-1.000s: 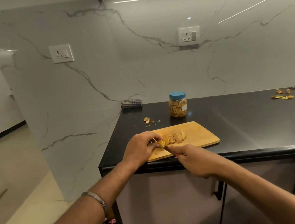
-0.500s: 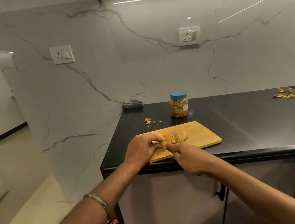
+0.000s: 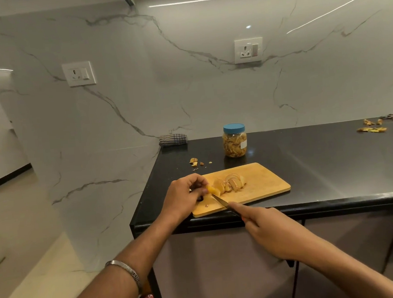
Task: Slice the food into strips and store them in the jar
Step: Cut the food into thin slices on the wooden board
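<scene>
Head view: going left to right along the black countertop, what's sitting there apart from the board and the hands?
Folded checked cloth at the wall corner → small food scraps → jar with blue lid → peel pieces near the right edge.

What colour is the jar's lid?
Blue; the jar's lid shows clearly in the head view.

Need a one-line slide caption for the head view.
Left hand steadies food on cutting board; right hand slices with knife.
</scene>
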